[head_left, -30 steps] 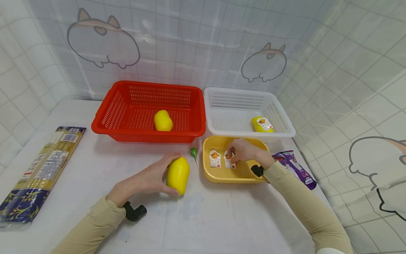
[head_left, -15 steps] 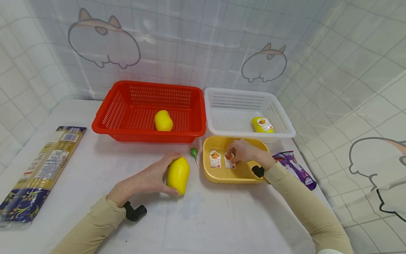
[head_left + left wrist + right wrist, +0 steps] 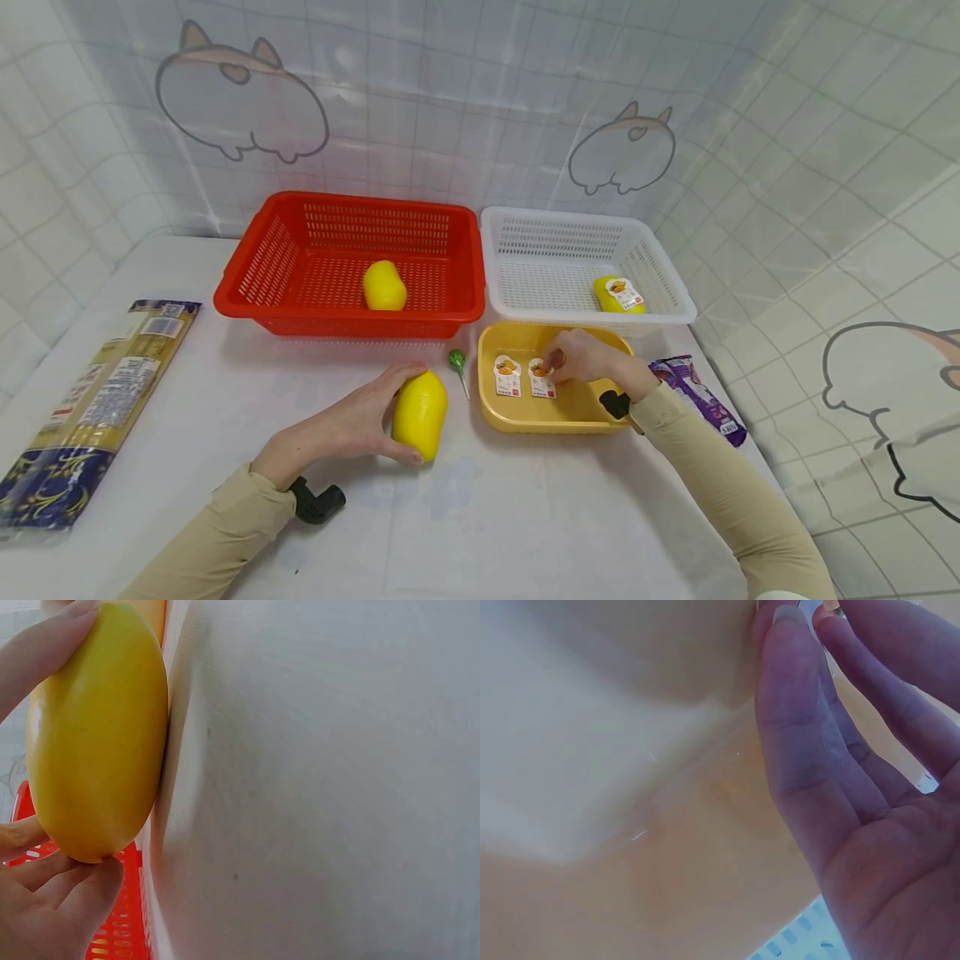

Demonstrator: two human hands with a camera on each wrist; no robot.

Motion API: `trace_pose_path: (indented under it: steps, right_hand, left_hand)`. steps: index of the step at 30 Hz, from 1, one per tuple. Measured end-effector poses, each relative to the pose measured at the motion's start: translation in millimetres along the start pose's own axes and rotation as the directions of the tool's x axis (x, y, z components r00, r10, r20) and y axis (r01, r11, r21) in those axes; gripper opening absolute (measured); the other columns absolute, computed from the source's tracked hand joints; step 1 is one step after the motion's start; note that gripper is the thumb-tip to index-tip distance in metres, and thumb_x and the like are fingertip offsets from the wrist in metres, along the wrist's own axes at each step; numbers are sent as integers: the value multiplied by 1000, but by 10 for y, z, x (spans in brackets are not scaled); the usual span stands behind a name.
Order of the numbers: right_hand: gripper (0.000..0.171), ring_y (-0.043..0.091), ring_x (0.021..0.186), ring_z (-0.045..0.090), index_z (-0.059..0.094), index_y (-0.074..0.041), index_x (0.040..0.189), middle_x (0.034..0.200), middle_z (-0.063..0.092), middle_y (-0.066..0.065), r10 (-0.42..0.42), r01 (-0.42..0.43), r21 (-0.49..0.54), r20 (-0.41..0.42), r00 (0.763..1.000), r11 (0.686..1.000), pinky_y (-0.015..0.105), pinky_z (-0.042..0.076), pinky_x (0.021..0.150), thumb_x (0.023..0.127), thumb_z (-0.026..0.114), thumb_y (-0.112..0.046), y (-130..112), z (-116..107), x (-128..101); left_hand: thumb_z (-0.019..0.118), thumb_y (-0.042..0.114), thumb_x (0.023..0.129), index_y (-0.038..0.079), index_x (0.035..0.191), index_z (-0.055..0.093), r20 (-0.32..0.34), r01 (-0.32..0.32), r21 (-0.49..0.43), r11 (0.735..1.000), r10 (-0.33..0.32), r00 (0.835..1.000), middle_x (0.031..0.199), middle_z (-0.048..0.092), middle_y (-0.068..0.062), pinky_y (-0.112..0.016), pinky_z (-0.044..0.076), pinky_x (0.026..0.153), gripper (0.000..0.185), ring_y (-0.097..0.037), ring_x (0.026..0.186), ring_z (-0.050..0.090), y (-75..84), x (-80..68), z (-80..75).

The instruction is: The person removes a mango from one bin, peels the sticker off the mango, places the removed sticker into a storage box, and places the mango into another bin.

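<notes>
My left hand (image 3: 352, 421) holds a yellow mango (image 3: 420, 415) between thumb and fingers at its two ends, on the white cloth. In the left wrist view the mango (image 3: 101, 735) fills the span of the hand. My right hand (image 3: 581, 358) is inside a yellow tub (image 3: 502, 423), its fingertips at the right edge of a mango-picture label (image 3: 542, 377). A similar label (image 3: 507, 376) lies to the left in the tub. In the right wrist view the hand's fingers (image 3: 795, 712) bend slightly; nothing is visibly held, and the label is hidden there.
A red basket (image 3: 348, 323) with a mango (image 3: 384, 286) stands behind. Beside it, a white basket (image 3: 592, 317) holds a labelled mango (image 3: 607, 296). A green lollipop (image 3: 457, 360) lies between mango and tub. A noodle-like packet (image 3: 112, 400) lies left, a purple packet (image 3: 697, 396) right.
My right hand has shifted slightly right, and more of the label beside its fingertips shows. The left hand and its mango stay in place.
</notes>
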State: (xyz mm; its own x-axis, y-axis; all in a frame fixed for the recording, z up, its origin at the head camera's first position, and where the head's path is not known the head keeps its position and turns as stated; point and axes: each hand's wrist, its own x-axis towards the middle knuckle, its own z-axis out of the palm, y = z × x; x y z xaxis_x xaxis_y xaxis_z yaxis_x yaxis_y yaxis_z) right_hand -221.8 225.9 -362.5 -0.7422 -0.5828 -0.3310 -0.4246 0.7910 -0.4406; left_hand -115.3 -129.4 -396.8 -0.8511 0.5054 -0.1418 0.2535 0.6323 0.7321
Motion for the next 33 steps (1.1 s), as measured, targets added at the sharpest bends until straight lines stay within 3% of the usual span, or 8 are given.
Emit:
trace_pose_path:
  steps: [10,17,33]
  right_hand:
    - [11,16,79,55,74,-5,97,85,65,3,44,-44,4,16,999,999,22,49,68,87,77,-9,9,-17,-20]
    - [11,16,79,55,73,-3,98,86,66,5,4,-4,-5,10,1000,1000,24,50,71,88,75,-8,5,-37,-66]
    - [21,15,80,60,71,0,103,90,70,7,1,-1,-10,6,1000,1000,25,53,73,86,77,-8,-24,-112,-177]
  left_hand:
    - [91,56,61,14,155,25,-2,-5,-1,1000,5,1000,160,29,-6,-55,32,119,122,-28,142,36,-3,-3,0]
    - [92,55,61,14,155,26,-3,-4,-6,1000,4,1000,160,29,-7,-55,33,118,122,-28,141,37,4,-4,4]
    - [91,56,62,15,156,25,2,1,-10,1000,-1,1000,160,29,-6,-55,32,118,122,-28,142,36,2,-3,5]
